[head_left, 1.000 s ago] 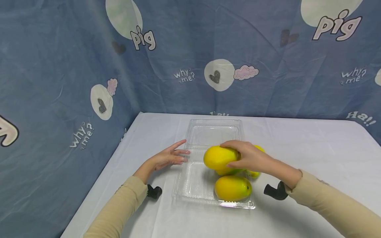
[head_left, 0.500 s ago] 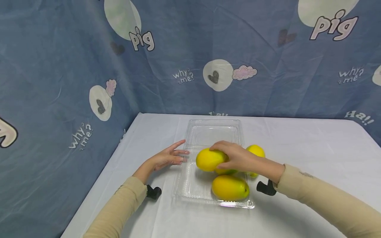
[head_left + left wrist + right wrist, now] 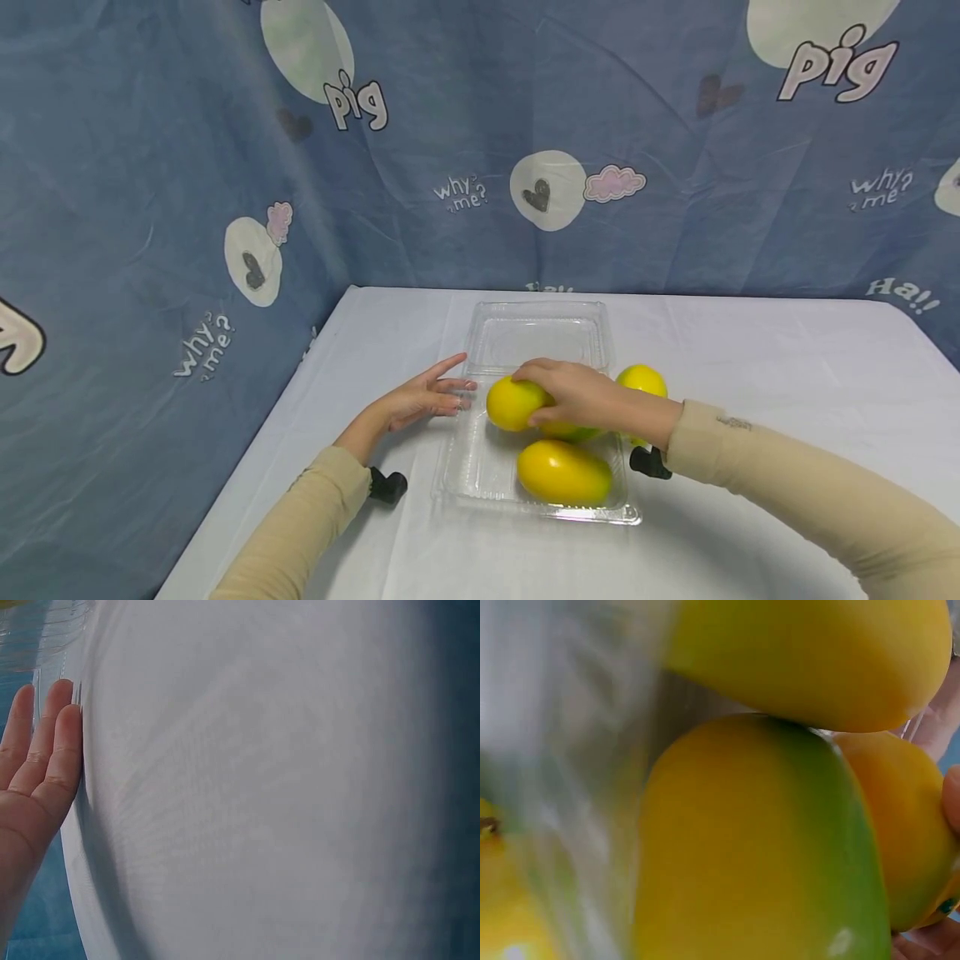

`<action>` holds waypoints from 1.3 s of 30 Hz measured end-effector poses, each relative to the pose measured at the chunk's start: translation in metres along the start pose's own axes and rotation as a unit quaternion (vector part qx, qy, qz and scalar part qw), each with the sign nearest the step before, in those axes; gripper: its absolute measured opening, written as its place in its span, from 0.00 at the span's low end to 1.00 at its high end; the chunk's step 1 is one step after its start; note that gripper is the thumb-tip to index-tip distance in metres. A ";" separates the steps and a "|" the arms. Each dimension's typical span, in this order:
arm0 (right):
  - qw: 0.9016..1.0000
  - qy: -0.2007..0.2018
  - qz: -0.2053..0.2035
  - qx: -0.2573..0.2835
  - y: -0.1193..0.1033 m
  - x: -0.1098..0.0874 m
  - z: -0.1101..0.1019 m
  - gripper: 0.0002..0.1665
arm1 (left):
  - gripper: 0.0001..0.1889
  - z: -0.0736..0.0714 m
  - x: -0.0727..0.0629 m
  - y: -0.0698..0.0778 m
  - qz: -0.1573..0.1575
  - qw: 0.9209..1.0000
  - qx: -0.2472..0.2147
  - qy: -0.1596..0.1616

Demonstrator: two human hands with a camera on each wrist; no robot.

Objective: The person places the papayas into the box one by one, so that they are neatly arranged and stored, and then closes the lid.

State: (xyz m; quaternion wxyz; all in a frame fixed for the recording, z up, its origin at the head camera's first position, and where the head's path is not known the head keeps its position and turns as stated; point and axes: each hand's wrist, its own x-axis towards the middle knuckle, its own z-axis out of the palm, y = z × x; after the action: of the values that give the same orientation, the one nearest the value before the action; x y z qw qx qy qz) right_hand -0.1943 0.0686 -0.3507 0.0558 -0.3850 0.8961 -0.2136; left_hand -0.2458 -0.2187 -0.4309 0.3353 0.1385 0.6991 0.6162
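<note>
My right hand (image 3: 577, 396) grips a yellow mango (image 3: 510, 405) over the clear plastic clamshell container (image 3: 472, 471), fingers on top and thumb at the near side. Close by it in the base sits a green-tinged mango (image 3: 576, 432), partly covered by the hand. A third mango (image 3: 564, 473) lies along the front of the base. The right wrist view shows mangoes (image 3: 742, 847) crowded together, the held one (image 3: 896, 825) at the right. My left hand (image 3: 423, 398), fingers extended, has its fingertips right at the container's left rim; the left wrist view shows its straight fingers (image 3: 56, 750).
The container's lid (image 3: 540, 333) lies folded back toward the rear. Outside the right rim is another yellow mango (image 3: 642, 380), with more yellow partly hidden behind my right wrist. A white cloth covers the table (image 3: 787, 400); a blue printed curtain (image 3: 420, 233) hangs behind and at left.
My right hand has moved left and slightly lower with the mango. The mango at the front of the base has shifted left. My left hand has stayed at the rim.
</note>
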 end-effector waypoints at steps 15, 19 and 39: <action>0.997 -0.042 0.047 -0.041 -0.008 0.014 0.012 0.31 | 0.44 0.000 0.001 0.000 -0.001 1.000 0.001 -0.003; 0.996 -0.047 0.060 -0.047 -0.009 0.014 0.012 0.32 | 0.44 0.001 0.001 0.000 -0.002 1.000 0.003 0.000; 0.992 0.084 0.090 0.010 0.023 -0.034 -0.062 0.31 | 0.45 0.000 0.002 -0.001 -0.003 1.000 0.006 0.006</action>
State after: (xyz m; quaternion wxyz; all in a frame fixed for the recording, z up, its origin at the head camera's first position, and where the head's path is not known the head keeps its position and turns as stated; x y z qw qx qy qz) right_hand -0.2019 0.1281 -0.3068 0.0035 -0.2829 0.9264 -0.2482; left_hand -0.2468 -0.2173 -0.4323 0.3321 0.1351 0.7053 0.6116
